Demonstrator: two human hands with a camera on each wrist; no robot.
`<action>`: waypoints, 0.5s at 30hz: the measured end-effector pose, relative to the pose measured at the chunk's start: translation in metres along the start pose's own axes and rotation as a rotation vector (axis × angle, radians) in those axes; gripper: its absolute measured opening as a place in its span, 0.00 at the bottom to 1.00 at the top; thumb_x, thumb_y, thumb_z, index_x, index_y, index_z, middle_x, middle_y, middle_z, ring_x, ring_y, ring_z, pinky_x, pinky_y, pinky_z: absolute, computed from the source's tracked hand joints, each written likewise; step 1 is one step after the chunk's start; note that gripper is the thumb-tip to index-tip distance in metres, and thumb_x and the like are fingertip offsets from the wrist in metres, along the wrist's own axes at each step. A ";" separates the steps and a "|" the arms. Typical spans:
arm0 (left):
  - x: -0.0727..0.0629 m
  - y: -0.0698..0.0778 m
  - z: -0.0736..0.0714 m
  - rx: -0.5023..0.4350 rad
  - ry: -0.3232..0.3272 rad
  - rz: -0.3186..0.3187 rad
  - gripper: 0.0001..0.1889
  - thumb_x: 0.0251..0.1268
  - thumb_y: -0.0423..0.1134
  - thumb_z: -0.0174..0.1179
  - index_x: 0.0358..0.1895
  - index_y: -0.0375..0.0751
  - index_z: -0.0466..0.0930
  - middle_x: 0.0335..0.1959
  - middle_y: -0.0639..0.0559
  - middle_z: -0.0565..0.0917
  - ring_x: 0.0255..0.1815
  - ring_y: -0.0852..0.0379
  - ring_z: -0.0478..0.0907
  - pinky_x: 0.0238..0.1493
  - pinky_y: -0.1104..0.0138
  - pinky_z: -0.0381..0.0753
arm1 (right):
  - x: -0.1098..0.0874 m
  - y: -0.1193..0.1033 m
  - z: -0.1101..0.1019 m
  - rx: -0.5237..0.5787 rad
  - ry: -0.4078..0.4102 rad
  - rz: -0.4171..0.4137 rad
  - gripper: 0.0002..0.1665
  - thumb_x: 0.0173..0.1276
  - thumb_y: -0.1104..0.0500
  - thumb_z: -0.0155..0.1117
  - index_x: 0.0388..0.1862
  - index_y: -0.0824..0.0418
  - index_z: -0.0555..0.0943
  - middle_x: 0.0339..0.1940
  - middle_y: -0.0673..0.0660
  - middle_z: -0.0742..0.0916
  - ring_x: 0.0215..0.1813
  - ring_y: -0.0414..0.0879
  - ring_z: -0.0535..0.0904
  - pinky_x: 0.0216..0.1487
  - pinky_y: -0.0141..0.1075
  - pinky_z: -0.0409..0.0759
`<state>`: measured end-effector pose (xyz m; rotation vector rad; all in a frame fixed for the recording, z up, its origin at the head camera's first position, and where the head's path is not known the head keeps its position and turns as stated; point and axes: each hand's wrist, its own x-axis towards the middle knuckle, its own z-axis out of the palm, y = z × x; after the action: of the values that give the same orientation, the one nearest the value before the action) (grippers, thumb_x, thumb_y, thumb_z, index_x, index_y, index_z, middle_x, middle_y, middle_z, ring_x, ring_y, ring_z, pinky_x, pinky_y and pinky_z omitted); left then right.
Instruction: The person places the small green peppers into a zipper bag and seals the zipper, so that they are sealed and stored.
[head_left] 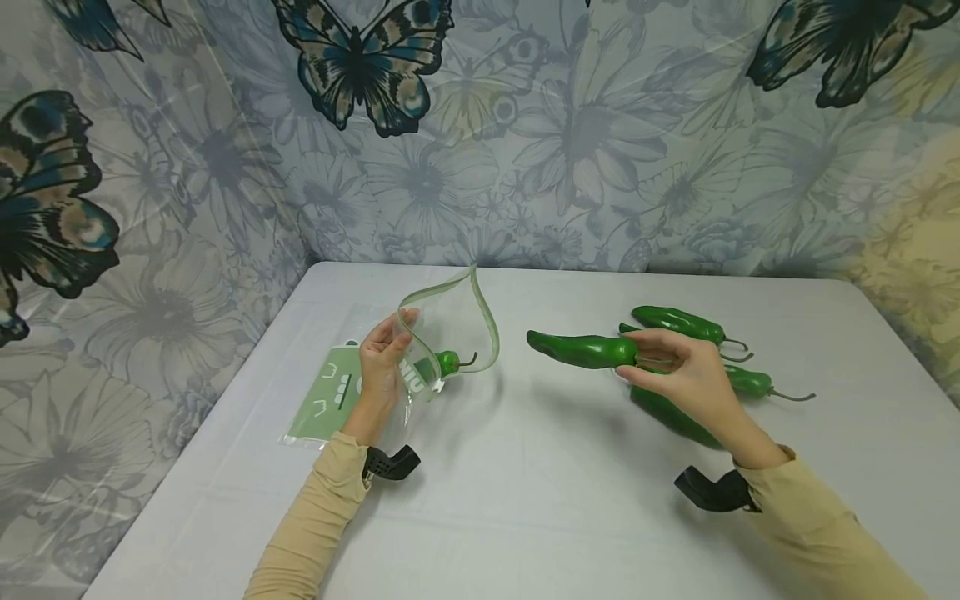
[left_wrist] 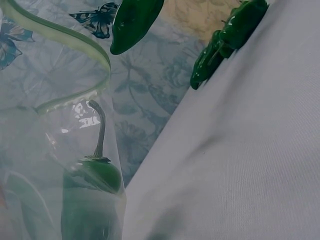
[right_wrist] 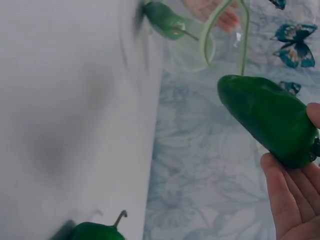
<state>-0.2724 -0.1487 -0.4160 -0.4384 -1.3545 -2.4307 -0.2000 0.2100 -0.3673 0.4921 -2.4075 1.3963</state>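
Soft shadows [head_left: 588, 408] dim the table [head_left: 525, 533]; wrist views look darker.

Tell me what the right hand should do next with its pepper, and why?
I'd probably move the right hand a little to the left, bringing the green pepper to the mouth of the clear bag. The left hand holds that bag, its mouth is spread open, another pepper is already inside, and the held one's tip points that way.

Peppers [head_left: 579, 350] look smooth and glossy, the bag [head_left: 454, 323] clear plastic, the tabletop [head_left: 525, 508] matt.
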 end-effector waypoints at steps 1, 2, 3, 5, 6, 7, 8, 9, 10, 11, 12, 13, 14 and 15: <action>0.000 0.000 0.000 -0.002 -0.002 0.000 0.19 0.39 0.41 0.71 0.40 0.43 0.82 0.39 0.52 0.83 0.47 0.57 0.76 0.56 0.64 0.63 | 0.002 -0.001 0.000 -0.002 -0.006 -0.001 0.24 0.46 0.68 0.72 0.46 0.67 0.79 0.40 0.53 0.83 0.38 0.32 0.78 0.36 0.27 0.76; 0.000 -0.001 0.000 -0.004 -0.002 -0.001 0.19 0.39 0.41 0.71 0.40 0.43 0.82 0.39 0.52 0.83 0.47 0.57 0.76 0.57 0.64 0.62 | 0.003 -0.003 0.001 0.000 -0.015 -0.002 0.24 0.46 0.68 0.72 0.46 0.67 0.79 0.41 0.55 0.83 0.38 0.32 0.78 0.36 0.27 0.76; 0.000 -0.001 0.000 -0.005 -0.002 -0.002 0.19 0.39 0.41 0.71 0.40 0.43 0.82 0.38 0.52 0.83 0.47 0.57 0.76 0.57 0.63 0.62 | 0.005 -0.004 0.001 0.003 -0.024 -0.002 0.24 0.46 0.68 0.72 0.46 0.67 0.79 0.41 0.56 0.83 0.38 0.32 0.78 0.35 0.27 0.76; 0.000 -0.001 0.000 -0.009 0.002 -0.004 0.19 0.39 0.41 0.71 0.40 0.43 0.82 0.38 0.52 0.83 0.47 0.57 0.77 0.58 0.63 0.61 | 0.008 -0.007 0.002 0.016 -0.035 -0.005 0.24 0.47 0.68 0.72 0.46 0.67 0.79 0.41 0.58 0.82 0.38 0.32 0.78 0.35 0.28 0.77; 0.000 -0.001 0.001 -0.012 0.005 -0.004 0.19 0.38 0.41 0.71 0.40 0.43 0.82 0.38 0.52 0.83 0.47 0.57 0.77 0.58 0.63 0.61 | 0.010 -0.009 0.003 0.023 -0.037 -0.007 0.24 0.47 0.67 0.72 0.46 0.66 0.79 0.41 0.58 0.83 0.38 0.33 0.78 0.35 0.28 0.77; 0.000 -0.001 0.001 -0.012 0.005 -0.003 0.19 0.38 0.41 0.71 0.39 0.43 0.83 0.38 0.52 0.83 0.47 0.57 0.77 0.58 0.63 0.60 | 0.012 -0.011 0.004 0.031 -0.038 -0.011 0.24 0.47 0.67 0.72 0.46 0.66 0.79 0.41 0.58 0.83 0.39 0.33 0.79 0.35 0.28 0.77; 0.000 -0.001 0.001 -0.015 0.006 -0.003 0.19 0.38 0.40 0.71 0.39 0.43 0.83 0.38 0.52 0.83 0.46 0.57 0.77 0.58 0.63 0.60 | 0.014 -0.013 0.004 0.041 -0.037 -0.016 0.24 0.47 0.67 0.72 0.46 0.66 0.79 0.41 0.58 0.83 0.39 0.34 0.79 0.35 0.28 0.77; 0.000 -0.001 0.001 -0.018 0.007 -0.003 0.19 0.38 0.40 0.71 0.39 0.43 0.83 0.38 0.52 0.83 0.46 0.57 0.77 0.58 0.63 0.60 | 0.016 -0.015 0.005 0.050 -0.034 -0.019 0.24 0.47 0.67 0.72 0.46 0.65 0.80 0.40 0.57 0.83 0.38 0.35 0.79 0.36 0.29 0.77; 0.000 -0.001 0.002 -0.023 0.006 -0.003 0.18 0.38 0.40 0.71 0.39 0.42 0.83 0.38 0.52 0.83 0.46 0.57 0.77 0.58 0.63 0.60 | 0.018 -0.017 0.006 0.062 -0.030 -0.024 0.23 0.47 0.67 0.72 0.45 0.65 0.80 0.40 0.57 0.83 0.38 0.35 0.79 0.36 0.29 0.77; 0.000 -0.001 0.002 -0.025 0.006 -0.001 0.18 0.38 0.40 0.71 0.39 0.42 0.83 0.38 0.52 0.83 0.46 0.57 0.77 0.58 0.63 0.61 | 0.020 -0.018 0.007 0.070 -0.026 -0.028 0.23 0.46 0.68 0.72 0.45 0.65 0.80 0.40 0.57 0.83 0.38 0.36 0.79 0.36 0.30 0.77; 0.000 -0.001 0.002 -0.027 0.006 0.000 0.18 0.39 0.40 0.71 0.39 0.42 0.83 0.38 0.51 0.83 0.46 0.57 0.77 0.58 0.63 0.61 | 0.021 -0.019 0.008 0.080 -0.023 -0.031 0.23 0.46 0.68 0.72 0.45 0.66 0.80 0.39 0.57 0.83 0.38 0.36 0.79 0.36 0.30 0.77; 0.000 -0.001 0.002 -0.028 0.005 0.001 0.18 0.39 0.40 0.71 0.39 0.42 0.83 0.37 0.52 0.83 0.46 0.57 0.77 0.57 0.64 0.61 | 0.023 -0.021 0.010 0.090 -0.020 -0.031 0.23 0.46 0.68 0.72 0.45 0.66 0.80 0.39 0.56 0.83 0.38 0.36 0.79 0.36 0.30 0.77; 0.000 -0.001 0.002 -0.030 0.006 0.000 0.18 0.39 0.40 0.71 0.39 0.42 0.83 0.37 0.51 0.83 0.46 0.57 0.77 0.57 0.64 0.61 | 0.024 -0.022 0.011 0.097 -0.018 -0.028 0.23 0.46 0.69 0.72 0.45 0.66 0.80 0.39 0.56 0.83 0.38 0.36 0.79 0.35 0.30 0.77; 0.000 -0.001 0.002 -0.030 0.006 0.001 0.18 0.39 0.40 0.71 0.39 0.42 0.82 0.37 0.51 0.83 0.46 0.57 0.77 0.57 0.64 0.62 | 0.025 -0.023 0.012 0.103 -0.015 -0.027 0.24 0.45 0.69 0.72 0.45 0.67 0.80 0.39 0.56 0.83 0.38 0.36 0.79 0.35 0.30 0.77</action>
<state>-0.2724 -0.1468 -0.4156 -0.4384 -1.3163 -2.4526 -0.2131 0.1852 -0.3445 0.5600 -2.3405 1.5157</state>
